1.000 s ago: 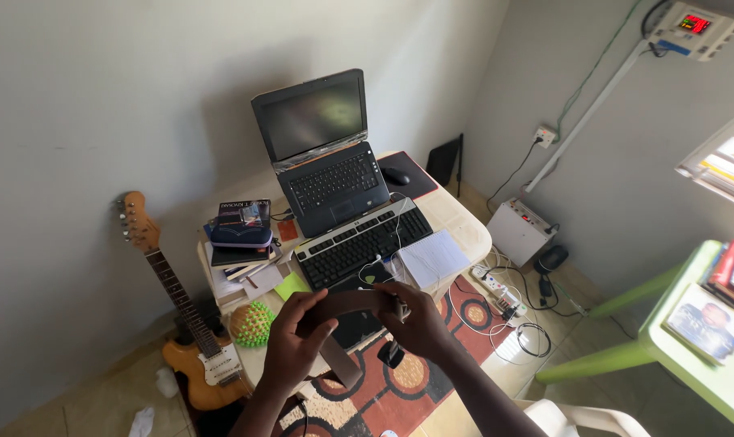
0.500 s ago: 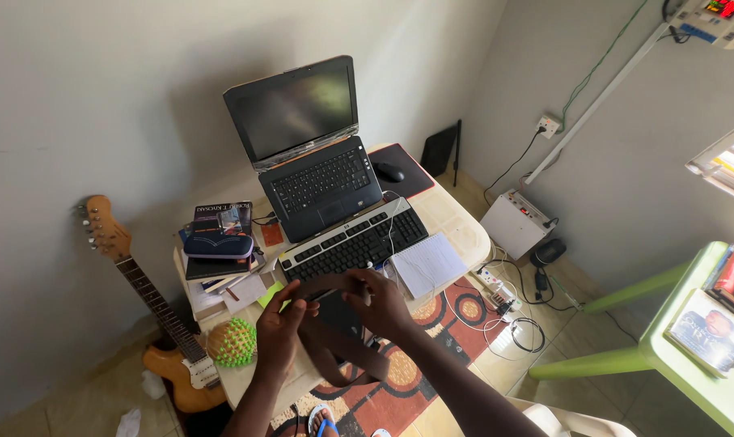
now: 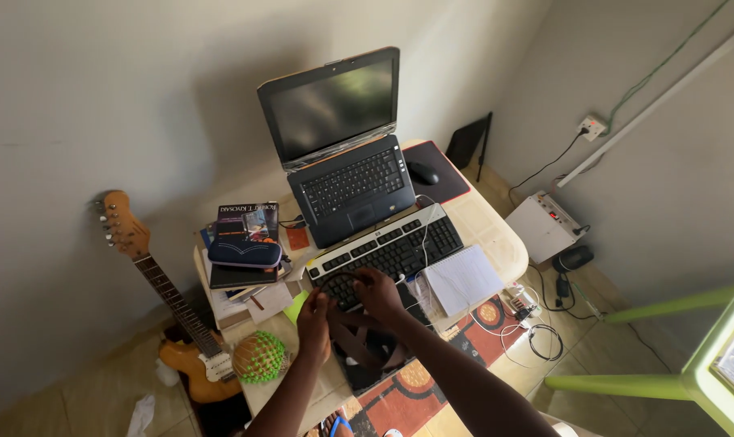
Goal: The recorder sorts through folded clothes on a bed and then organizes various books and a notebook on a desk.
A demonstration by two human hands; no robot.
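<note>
Both of my hands hold a brown belt over the front edge of a cream desk. My left hand grips one part of the belt and my right hand pinches it a little higher, close to the black external keyboard. The belt curves in a loop between the hands and hangs below them. A green spiky ball lies just left of my left hand.
An open black laptop stands behind the keyboard, with a mouse on a dark pad. A white notebook, stacked books with a blue pouch, an electric guitar, floor cables with a power strip and a green table surround the desk.
My hands moved forward and down toward the keyboard with the belt, and its loop now hangs lower. The camera view shifted, so the desk sits further right in the frame.
</note>
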